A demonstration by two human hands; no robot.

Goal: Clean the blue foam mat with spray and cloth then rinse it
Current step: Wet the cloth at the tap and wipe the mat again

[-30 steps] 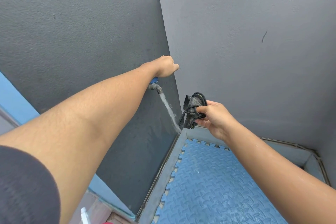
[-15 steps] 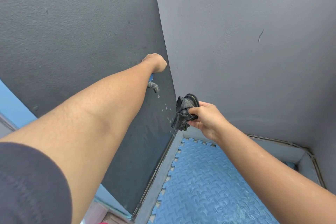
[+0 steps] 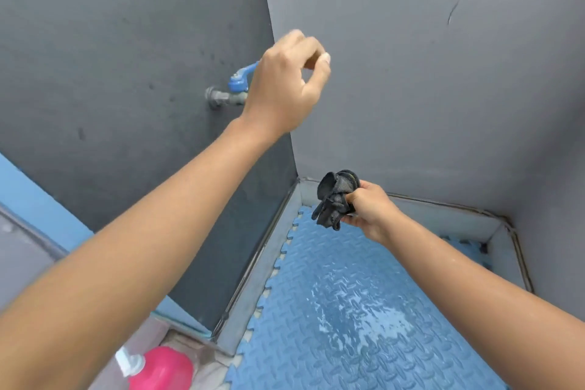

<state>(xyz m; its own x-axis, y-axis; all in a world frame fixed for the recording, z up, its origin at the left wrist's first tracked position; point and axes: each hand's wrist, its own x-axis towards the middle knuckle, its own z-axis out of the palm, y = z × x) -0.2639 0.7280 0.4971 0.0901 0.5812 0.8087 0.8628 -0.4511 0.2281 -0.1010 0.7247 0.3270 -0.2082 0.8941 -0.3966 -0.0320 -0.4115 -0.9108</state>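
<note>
— Two hands are shown. How is the left hand [image 3: 285, 85] placed against the tap [image 3: 232, 90]?

— It is held up just right of the tap, in front of the outer end of the blue handle [image 3: 247, 68]. Its fingers [image 3: 316, 47] are curled inward, with the thumb brought near the forefinger, and nothing is seen held in them. Whether the handle is touched cannot be told.

— And the right hand [image 3: 368, 209]?

— It is held lower than the tap and to its right. A dark, bunched cloth [image 3: 334, 199] is clenched in its fingers, and the loose folds are left hanging out on the side toward the tap.

— Where is the mat found?

— The blue foam mat [image 3: 316, 342] is laid flat below the tap and to its right, fitted inside a grey kerb [image 3: 253, 291]. A shining wet patch [image 3: 354, 310] is seen near its middle.

— Is anything else shown?

— A pink spray bottle [image 3: 164, 367] with a white head is seen far below the tap, at the bottom edge, on the other side of the kerb from the mat.
</note>
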